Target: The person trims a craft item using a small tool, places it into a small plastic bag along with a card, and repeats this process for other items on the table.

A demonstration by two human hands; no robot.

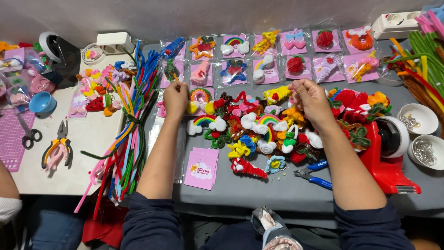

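Fuzzy-wire charm pile (277,134) spreads left-right | left hand (175,99) pinches packet | right hand (311,99) fisted

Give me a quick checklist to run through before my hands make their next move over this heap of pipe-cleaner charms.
1. Left hand: closed near a rainbow-shaped pipe-cleaner charm; whether it grips anything, cannot tell.
2. Right hand: fisted above the heap of colourful pipe-cleaner charms; contents cannot tell.
3. Stack of pink backing cards: lies flat between the forearms, unobstructed, ok.
4. Blue-handled pliers: beside the right forearm, close to it, not ok for a backward sweep.
5. Red tape dispenser: upright at the right, ok.
6. White bowl of metal rings: upright beyond the dispenser, ok.
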